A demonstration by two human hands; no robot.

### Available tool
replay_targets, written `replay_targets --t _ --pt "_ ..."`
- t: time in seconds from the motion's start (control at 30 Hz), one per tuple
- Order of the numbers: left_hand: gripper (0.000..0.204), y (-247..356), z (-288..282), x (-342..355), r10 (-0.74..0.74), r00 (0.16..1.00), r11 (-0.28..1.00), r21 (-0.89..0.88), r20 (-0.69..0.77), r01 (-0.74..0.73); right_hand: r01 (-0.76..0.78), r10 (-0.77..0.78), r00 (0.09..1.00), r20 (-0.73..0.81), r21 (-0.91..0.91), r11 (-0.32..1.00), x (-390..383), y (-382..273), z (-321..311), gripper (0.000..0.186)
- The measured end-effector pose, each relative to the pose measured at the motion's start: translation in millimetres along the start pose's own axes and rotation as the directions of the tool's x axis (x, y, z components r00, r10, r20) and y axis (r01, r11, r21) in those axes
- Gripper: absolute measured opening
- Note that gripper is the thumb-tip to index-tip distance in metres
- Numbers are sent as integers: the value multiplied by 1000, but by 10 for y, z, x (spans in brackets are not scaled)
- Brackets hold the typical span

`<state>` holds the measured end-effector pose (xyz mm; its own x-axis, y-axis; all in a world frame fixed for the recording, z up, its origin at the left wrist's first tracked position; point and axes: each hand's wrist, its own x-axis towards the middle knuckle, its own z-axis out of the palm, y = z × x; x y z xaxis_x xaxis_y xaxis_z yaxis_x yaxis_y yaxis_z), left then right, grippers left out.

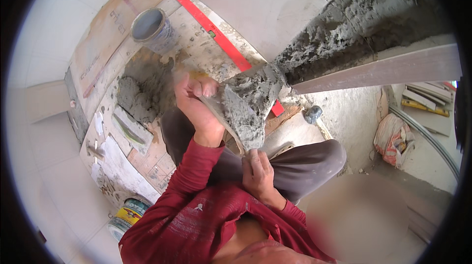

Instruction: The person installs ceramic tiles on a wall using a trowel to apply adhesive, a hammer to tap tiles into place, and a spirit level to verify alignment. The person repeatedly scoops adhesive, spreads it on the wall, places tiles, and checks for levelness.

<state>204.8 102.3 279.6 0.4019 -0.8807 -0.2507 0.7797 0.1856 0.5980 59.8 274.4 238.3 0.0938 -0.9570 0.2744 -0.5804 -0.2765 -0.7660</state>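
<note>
A cut tile piece (246, 104), its upper face coated with rough grey mortar, is tilted in front of my body. My left hand (197, 98) grips its left edge, with the thumb and fingers bent around the rim. At the narrow near corner, my right hand (258, 171) is closed on the tile. The far end of the tile is close to a ledge spread with grey mortar (339, 30). A red spirit level (211, 28) lies beyond the tile and runs partly beneath it. The tile hides some of the level's lower part.
A mortar-stained bucket (151, 29) stands at the far left, near a heap of wet mortar (137, 98) and a flat trowel (132, 130). To the right are a black-headed mallet (313, 114), a bag (392, 138) and curved tubing (423, 134). A paint tin (129, 215) stands lower left.
</note>
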Motion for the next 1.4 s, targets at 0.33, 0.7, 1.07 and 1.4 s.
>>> replay_targets --t 0.33,0.7,1.07,1.4 --pt "42 -51 47 -18 59 998 998 -3 -27 -59 -16 15 1000 -8 -74 997 -450 -40 -10 57" --pt "45 92 17 194 -29 993 998 -59 -111 23 -125 128 977 -171 32 992 -874 -49 -608 21" --pt "46 127 -197 137 -25 1000 1000 -2 9 25 -834 382 535 753 543 98 235 233 -986 48" --pt "44 254 -385 245 -29 998 999 -39 51 31 -941 497 331 803 243 234 96 89 -1458 42"
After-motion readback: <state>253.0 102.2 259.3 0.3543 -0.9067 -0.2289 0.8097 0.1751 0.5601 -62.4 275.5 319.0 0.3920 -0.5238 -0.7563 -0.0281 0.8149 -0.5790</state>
